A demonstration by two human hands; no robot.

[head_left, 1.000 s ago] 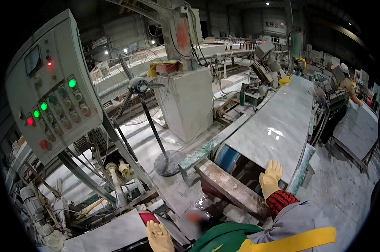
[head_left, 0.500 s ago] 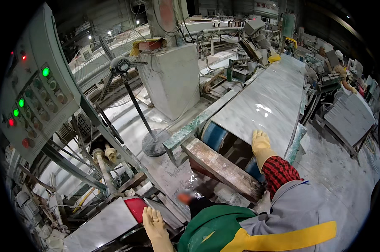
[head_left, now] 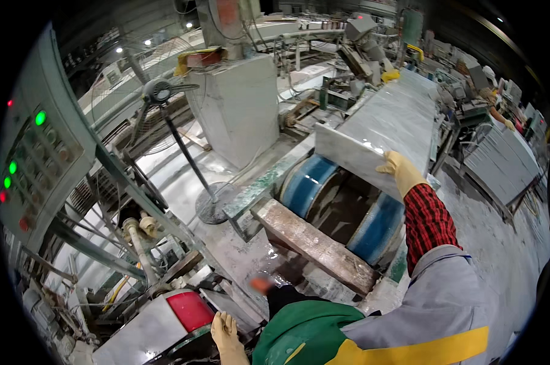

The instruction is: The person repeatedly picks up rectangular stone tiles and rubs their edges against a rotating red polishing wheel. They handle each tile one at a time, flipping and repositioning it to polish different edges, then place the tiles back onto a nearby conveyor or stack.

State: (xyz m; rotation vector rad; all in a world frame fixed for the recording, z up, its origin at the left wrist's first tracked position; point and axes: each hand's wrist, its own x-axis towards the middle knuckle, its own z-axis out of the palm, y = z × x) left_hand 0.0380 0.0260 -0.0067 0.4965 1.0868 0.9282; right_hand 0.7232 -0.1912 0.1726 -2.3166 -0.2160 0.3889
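My right hand (head_left: 400,173), in a cream rubber glove, grips the upper edge of a pale grey stone slab (head_left: 348,155). That slab is tilted up at the near end of the conveyor, above blue belts (head_left: 306,185) on a drum. Behind it, a wet, glossy slab surface (head_left: 393,109) stretches along the conveyor. At lower left my left hand (head_left: 225,331), gloved alike, is beside a red belt section (head_left: 191,311) and a narrow grey slab (head_left: 226,309). Its fingers are extended and nothing shows in them. Another pale slab (head_left: 138,331) lies left of the red belt.
A control panel (head_left: 34,146) with lit buttons stands at left. Next to it are a pedestal fan (head_left: 159,91) and a pale block-shaped base (head_left: 235,109). A worn beam (head_left: 314,243) crosses the conveyor's near end. Another person (head_left: 494,97) is among machinery at far right.
The near slab has gone from lying flat to tilted up, baring more of the blue belts. My right hand has moved up and right with its edge. My left hand has shifted slightly down.
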